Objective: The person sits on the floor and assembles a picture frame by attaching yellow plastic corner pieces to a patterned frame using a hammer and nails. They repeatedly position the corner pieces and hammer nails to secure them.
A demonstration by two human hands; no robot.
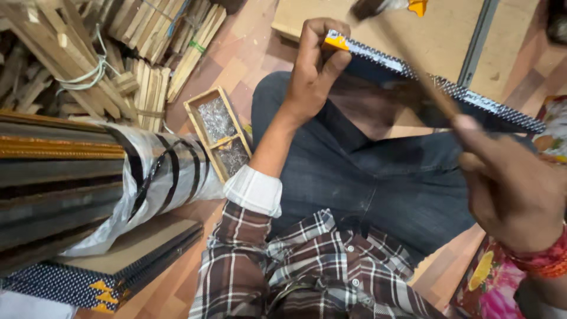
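Observation:
My left hand [312,68] grips the near corner of a dark picture frame [455,94] with a dotted silver edge and a yellow corner piece; the frame rests across my lap. My right hand [511,183] is closed around the wooden handle of a hammer [434,94] that slants up over the frame, blurred, its head [369,7] at the top edge of view. I sit on the floor in dark jeans and a plaid shirt.
A small wooden box [217,133] with two compartments of metal nails lies left of my knee. Bundles of wooden strips [118,53] lie at top left. Wrapped frame mouldings [71,177] and stacked dotted frames [100,269] sit at left. A board [437,35] lies ahead.

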